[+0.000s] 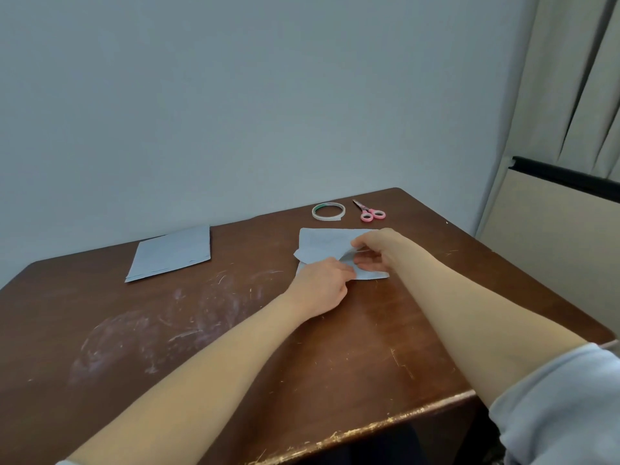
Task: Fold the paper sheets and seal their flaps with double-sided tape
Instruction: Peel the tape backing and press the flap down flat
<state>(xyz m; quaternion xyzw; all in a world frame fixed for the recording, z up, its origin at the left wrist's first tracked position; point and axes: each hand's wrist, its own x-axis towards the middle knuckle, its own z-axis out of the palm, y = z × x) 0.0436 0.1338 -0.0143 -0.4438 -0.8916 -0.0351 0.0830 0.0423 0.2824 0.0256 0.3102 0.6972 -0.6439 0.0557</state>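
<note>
Head view: both hands working one pale grey-blue paper sheet on a scuffed dark-brown wooden table.

The sheet lies flat toward the table's far right, partly folded, with one flap raised off its middle. The left hand grips the sheet's near edge with curled fingers; the right hand pinches the raised flap between thumb and fingertips. Just beyond the sheet sits a thin roll of double-sided tape with a green inner ring, lying flat; any print on it is too small to read. Pink-handled scissors lie closed just right of the roll. A stack of matching grey-blue sheets rests well apart at the table's far left. Light blue sleeve pushed up the right arm.
</note>
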